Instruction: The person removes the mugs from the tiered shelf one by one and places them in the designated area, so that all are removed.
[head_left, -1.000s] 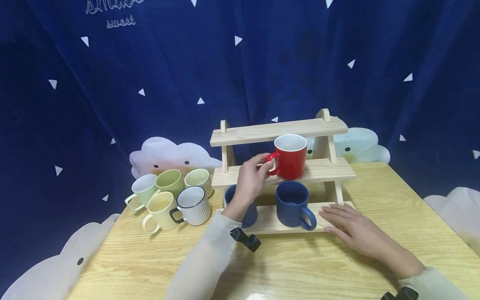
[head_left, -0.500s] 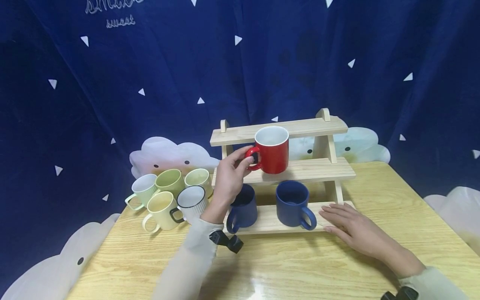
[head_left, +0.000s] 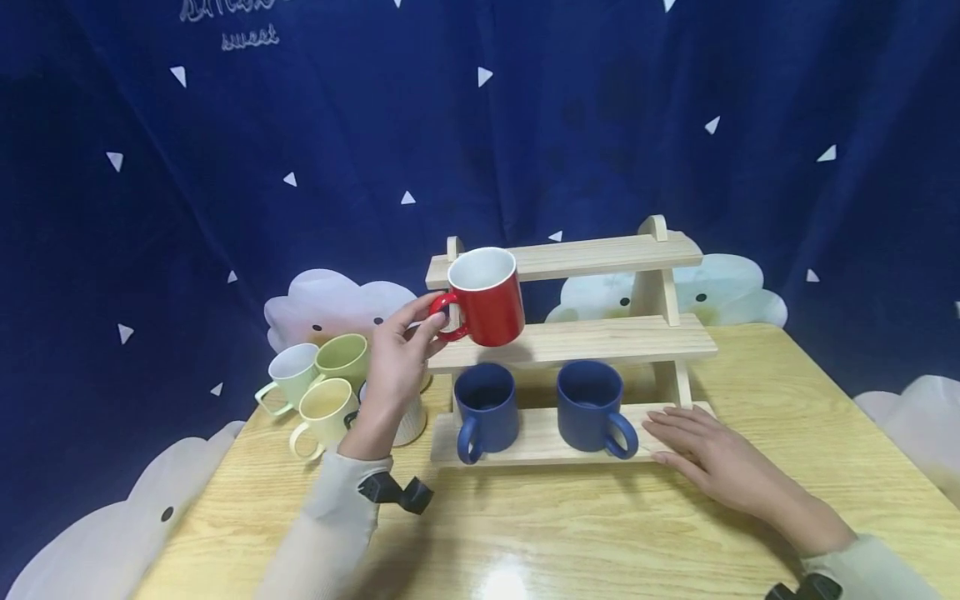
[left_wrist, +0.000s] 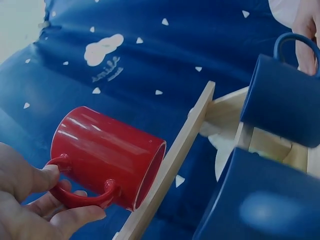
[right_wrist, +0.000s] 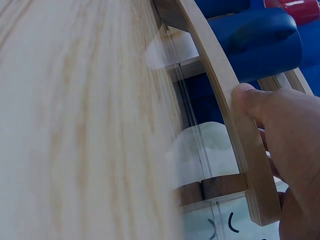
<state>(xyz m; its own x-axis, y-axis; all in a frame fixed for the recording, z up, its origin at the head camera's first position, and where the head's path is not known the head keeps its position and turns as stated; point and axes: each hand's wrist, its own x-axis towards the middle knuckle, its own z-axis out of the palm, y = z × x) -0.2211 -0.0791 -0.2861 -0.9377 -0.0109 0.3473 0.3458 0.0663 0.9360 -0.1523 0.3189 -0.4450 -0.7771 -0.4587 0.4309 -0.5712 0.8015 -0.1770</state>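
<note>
In the head view my left hand (head_left: 397, 358) pinches the handle of a red mug (head_left: 489, 310) with a white inside. The mug is upright over the left end of the middle shelf, its shadow on the board below it. The left wrist view shows thumb and fingers around the red handle (left_wrist: 82, 200). My right hand (head_left: 723, 454) rests with fairly straight fingers on the right end of the bottom board of the wooden rack (head_left: 600, 340); in the right wrist view the thumb (right_wrist: 252, 102) touches the board's front edge.
Two blue mugs (head_left: 487, 408) stand on the rack's bottom shelf. Left of the rack, several mugs cluster on the wooden table (head_left: 570, 533), among them a cream one (head_left: 324, 417) and a green one (head_left: 341, 358). A dark blue curtain (head_left: 360, 125) hangs behind.
My left hand has carried the red mug leftward and slightly up, from mid-shelf toward the rack's left end. The left blue mug is now uncovered. My right hand keeps its place.
</note>
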